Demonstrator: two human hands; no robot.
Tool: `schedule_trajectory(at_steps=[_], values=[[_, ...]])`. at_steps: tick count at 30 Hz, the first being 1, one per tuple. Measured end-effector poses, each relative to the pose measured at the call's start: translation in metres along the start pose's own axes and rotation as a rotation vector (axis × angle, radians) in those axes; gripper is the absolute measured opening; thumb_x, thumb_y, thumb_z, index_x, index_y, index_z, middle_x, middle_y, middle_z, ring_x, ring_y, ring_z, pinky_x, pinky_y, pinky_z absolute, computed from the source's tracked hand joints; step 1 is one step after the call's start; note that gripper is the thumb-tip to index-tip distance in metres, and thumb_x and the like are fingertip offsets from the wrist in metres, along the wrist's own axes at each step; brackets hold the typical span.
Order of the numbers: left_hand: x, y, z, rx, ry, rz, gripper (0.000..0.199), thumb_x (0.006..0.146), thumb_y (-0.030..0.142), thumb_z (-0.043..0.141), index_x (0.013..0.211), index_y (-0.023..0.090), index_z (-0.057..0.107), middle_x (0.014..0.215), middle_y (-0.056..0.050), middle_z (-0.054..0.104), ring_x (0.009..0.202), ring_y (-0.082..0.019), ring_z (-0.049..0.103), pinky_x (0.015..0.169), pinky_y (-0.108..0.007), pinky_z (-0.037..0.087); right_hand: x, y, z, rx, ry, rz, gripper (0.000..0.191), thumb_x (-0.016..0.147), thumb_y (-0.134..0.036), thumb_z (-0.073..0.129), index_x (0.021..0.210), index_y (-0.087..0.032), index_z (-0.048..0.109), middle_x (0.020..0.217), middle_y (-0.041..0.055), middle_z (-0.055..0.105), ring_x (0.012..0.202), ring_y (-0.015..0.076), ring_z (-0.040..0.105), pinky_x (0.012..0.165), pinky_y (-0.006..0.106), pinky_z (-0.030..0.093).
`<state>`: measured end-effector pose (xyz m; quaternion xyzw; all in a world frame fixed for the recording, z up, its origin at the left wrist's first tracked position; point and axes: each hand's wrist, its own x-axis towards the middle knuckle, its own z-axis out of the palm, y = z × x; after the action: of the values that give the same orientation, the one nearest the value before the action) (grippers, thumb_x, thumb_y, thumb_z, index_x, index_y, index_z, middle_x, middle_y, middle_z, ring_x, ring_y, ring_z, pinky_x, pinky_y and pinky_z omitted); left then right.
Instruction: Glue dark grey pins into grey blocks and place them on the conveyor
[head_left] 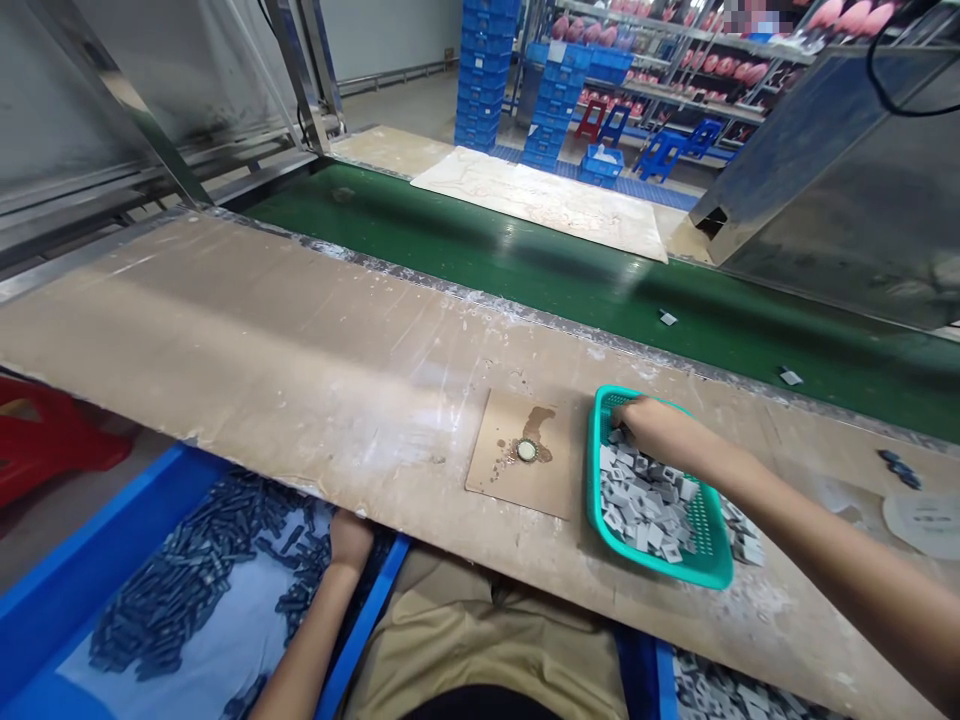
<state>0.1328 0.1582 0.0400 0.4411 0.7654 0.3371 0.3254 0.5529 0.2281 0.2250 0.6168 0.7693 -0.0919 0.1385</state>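
Observation:
My left hand [351,540] is down in the blue bin [97,535] at the lower left, by a heap of dark pieces [176,585]; its fingers are hidden under the table edge. My right hand [636,415] reaches into the far end of a green basket [660,570], with its fingers bent down at the small grey-white square pieces [645,500]. What those fingers hold, if anything, cannot be made out. Left of the basket, a small round cap-like disc [527,451] rests on a cardboard square [487,470] with wet brown stains around it.
Beyond the table [300,350] runs a green belt [465,245] carrying two small pieces [667,318]. More grey pieces lie right of the basket and in a bin at bottom right. Dark pieces [898,468] sit at the table's right. A red stool [52,445] stands at far left.

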Motion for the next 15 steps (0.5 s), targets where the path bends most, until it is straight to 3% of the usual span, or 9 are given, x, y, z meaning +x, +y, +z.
schedule_trajectory(at_steps=[4, 6, 9, 11, 13, 15], values=[[0.005, -0.003, -0.007, -0.217, 0.005, -0.164, 0.031, 0.088, 0.036, 0.056, 0.114, 0.019, 0.058, 0.121, -0.010, 0.058, 0.105, -0.023, 0.058, 0.091, -0.046, 0.049, 0.005, -0.004, -0.008, 0.041, -0.049, 0.013, 0.014, 0.075, -0.008, 0.055, 0.067, -0.014, 0.065, 0.075, 0.0153, 0.068, 0.075, 0.0279, 0.066, 0.065, 0.033, 0.045], [0.008, -0.006, -0.015, -0.333, 0.029, -0.273, 0.029, 0.088, 0.035, 0.057, 0.112, 0.019, 0.059, 0.119, -0.009, 0.059, 0.103, -0.022, 0.058, 0.089, -0.044, 0.050, 0.002, -0.002, -0.017, 0.089, -0.064, 0.012, 0.014, 0.080, -0.014, 0.055, 0.077, -0.014, 0.068, 0.083, 0.0146, 0.071, 0.077, 0.0270, 0.067, 0.067, 0.033, 0.047], [0.007, -0.011, -0.028, -0.522, 0.102, -0.468, 0.031, 0.087, 0.033, 0.059, 0.113, 0.016, 0.057, 0.115, -0.009, 0.059, 0.098, -0.022, 0.060, 0.081, -0.042, 0.053, -0.012, -0.001, -0.029, 0.481, -0.060, 0.032, 0.026, 0.086, -0.036, 0.056, 0.098, -0.018, 0.070, 0.096, 0.0104, 0.073, 0.087, 0.0253, 0.068, 0.074, 0.033, 0.052], [0.003, -0.012, -0.036, -0.667, 0.160, -0.600, 0.031, 0.087, 0.032, 0.059, 0.114, 0.016, 0.056, 0.112, -0.009, 0.060, 0.092, -0.020, 0.061, 0.075, -0.038, 0.055, -0.022, -0.005, -0.031, 0.861, -0.015, 0.084, 0.038, 0.079, -0.051, 0.064, 0.099, -0.020, 0.072, 0.096, 0.0086, 0.074, 0.091, 0.0261, 0.068, 0.080, 0.035, 0.053], [-0.004, -0.011, -0.044, -0.824, 0.193, -0.717, 0.026, 0.089, 0.027, 0.057, 0.112, 0.015, 0.056, 0.106, -0.007, 0.061, 0.083, -0.016, 0.061, 0.067, -0.032, 0.056, -0.028, -0.017, -0.026, 1.131, 0.044, 0.131, 0.044, 0.069, -0.056, 0.072, 0.096, -0.021, 0.073, 0.096, 0.0080, 0.074, 0.090, 0.0263, 0.068, 0.081, 0.037, 0.053], [-0.015, -0.006, -0.052, -0.977, 0.185, -0.816, 0.021, 0.091, 0.014, 0.048, 0.110, 0.014, 0.057, 0.095, -0.005, 0.063, 0.073, -0.012, 0.062, 0.060, -0.024, 0.055, -0.029, -0.033, -0.017, 1.260, 0.076, 0.133, 0.045, 0.066, -0.055, 0.075, 0.097, -0.022, 0.073, 0.097, 0.0078, 0.073, 0.086, 0.0248, 0.069, 0.078, 0.037, 0.055]])
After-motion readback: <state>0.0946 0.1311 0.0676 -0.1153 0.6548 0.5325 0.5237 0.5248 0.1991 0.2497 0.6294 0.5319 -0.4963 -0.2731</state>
